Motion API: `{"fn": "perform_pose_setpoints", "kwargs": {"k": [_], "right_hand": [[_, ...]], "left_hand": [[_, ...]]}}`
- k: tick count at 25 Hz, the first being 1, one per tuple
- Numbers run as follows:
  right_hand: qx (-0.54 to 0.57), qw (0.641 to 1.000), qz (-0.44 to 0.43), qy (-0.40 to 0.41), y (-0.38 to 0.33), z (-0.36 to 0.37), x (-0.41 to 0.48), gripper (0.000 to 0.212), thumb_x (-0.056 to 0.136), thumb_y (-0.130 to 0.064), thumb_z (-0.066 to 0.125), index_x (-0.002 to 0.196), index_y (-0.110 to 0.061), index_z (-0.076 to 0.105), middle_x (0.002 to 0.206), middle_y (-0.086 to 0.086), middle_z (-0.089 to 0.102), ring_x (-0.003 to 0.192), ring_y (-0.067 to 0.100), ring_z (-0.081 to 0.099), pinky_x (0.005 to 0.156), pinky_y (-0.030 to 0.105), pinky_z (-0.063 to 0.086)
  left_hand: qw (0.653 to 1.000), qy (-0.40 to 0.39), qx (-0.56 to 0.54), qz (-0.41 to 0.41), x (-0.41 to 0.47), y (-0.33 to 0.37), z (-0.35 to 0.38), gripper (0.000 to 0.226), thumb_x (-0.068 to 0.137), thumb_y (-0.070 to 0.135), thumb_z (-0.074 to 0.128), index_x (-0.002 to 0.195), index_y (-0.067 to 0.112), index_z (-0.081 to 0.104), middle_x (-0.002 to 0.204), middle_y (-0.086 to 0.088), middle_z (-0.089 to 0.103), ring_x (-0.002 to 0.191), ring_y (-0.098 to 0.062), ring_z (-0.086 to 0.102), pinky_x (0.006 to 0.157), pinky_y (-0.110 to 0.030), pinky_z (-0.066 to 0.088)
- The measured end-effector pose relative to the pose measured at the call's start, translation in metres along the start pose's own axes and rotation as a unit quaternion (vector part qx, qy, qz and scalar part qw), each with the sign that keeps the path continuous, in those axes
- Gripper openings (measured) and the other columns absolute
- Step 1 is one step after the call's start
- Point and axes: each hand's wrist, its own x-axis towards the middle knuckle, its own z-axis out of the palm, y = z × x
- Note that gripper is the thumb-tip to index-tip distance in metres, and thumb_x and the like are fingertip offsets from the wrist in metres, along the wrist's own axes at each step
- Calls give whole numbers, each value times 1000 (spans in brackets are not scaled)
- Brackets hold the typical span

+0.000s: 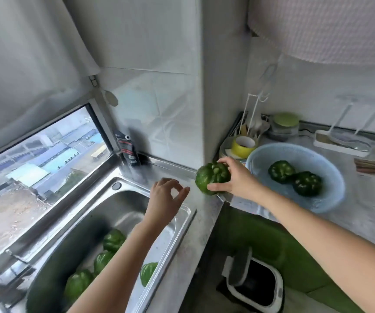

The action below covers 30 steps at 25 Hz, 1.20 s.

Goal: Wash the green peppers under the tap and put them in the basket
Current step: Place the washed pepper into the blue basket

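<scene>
My right hand (234,177) grips a green pepper (211,177) in the air above the counter corner, just left of the light blue basket (331,195). Two dark green peppers (281,171) (307,183) lie in that basket. My left hand (166,197) hovers over the far right part of the steel sink (182,224), fingers loosely curled and holding nothing. Several more green peppers (113,240) (78,283) (148,272) lie in the sink basin, partly hidden by my left forearm. The tap is at the lower left edge, mostly out of view.
A black and red pouch (129,150) leans at the back of the sink by the window. A yellow tape roll (243,146), a utensil rack (253,125) and jars (285,127) crowd the corner behind the basket. A white-rimmed bin (256,288) stands on the floor below.
</scene>
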Motion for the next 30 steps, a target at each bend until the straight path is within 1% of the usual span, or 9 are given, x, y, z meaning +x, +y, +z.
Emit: {"fn": "perform_pose_setpoints", "kwargs": {"k": [3, 6, 9, 13, 16, 19, 24, 28, 30], "right_hand": [[36, 997, 64, 37, 52, -61, -6, 81, 64, -54, 79, 127, -19, 41, 124, 0, 52, 112, 17, 52, 93, 34, 45], [-1, 989, 137, 54, 106, -113, -13, 76, 67, -56, 75, 123, -17, 43, 118, -1, 54, 106, 16, 54, 86, 31, 44], [-78, 981, 175, 41, 155, -142, -19, 78, 58, -58, 80, 117, -20, 46, 117, 0, 57, 103, 17, 55, 91, 37, 47], [-195, 971, 141, -9, 198, -153, -25, 88, 52, -48, 87, 125, -22, 45, 126, -1, 53, 112, 18, 49, 91, 30, 39], [-276, 952, 93, -93, 215, -156, -26, 87, 58, -44, 86, 131, -25, 43, 135, -3, 49, 122, 17, 42, 98, 31, 35], [-350, 915, 85, -179, 226, -166, -22, 89, 65, -37, 83, 141, -27, 37, 144, -3, 44, 132, 20, 37, 107, 34, 31], [-378, 894, 77, -228, 230, -169, -14, 90, 72, -24, 79, 147, -28, 30, 157, -4, 20, 142, 24, 27, 114, 42, 29], [-364, 889, 90, -264, 209, -172, 2, 78, 77, -27, 75, 144, -23, 37, 146, 2, 38, 130, 23, 42, 106, 36, 38], [-353, 905, 72, -227, 183, -176, 14, 60, 82, -31, 70, 136, -20, 48, 134, 3, 52, 119, 21, 52, 98, 33, 45]], "left_hand": [[997, -52, -35, 49, 26, 50, 46, 7, 86, 26, 64, 90, 21, 68, 104, 3, 60, 103, -15, 55, 84, -19, 34], [991, -114, -43, 56, 46, 91, 99, 16, 87, 21, 61, 101, 18, 68, 110, -1, 60, 100, -14, 58, 79, -16, 35], [979, -189, -23, 66, 58, 117, 146, 27, 88, 24, 61, 114, 22, 64, 124, -2, 55, 114, -17, 53, 91, -19, 36], [958, -264, 57, 94, 59, 131, 186, 38, 96, 21, 50, 133, 24, 52, 153, -4, 29, 141, -22, 30, 114, -32, 24], [944, -287, 106, 121, 55, 126, 202, 42, 98, 16, 45, 138, 23, 46, 158, -1, 18, 148, -21, 7, 118, -36, 9], [945, -290, 102, 113, 53, 123, 209, 44, 97, 20, 47, 140, 25, 44, 159, 3, 14, 148, -19, 0, 119, -38, 8], [946, -295, 92, 99, 52, 128, 209, 43, 96, 21, 50, 138, 26, 46, 159, 4, 14, 148, -18, 1, 119, -40, 9], [949, -302, 57, 73, 48, 132, 202, 42, 95, 20, 50, 137, 28, 47, 158, 6, 18, 145, -17, 20, 118, -38, 21], [961, -270, 26, 50, 45, 132, 194, 40, 96, 18, 49, 135, 26, 50, 153, 6, 32, 139, -15, 34, 115, -33, 26]]}}
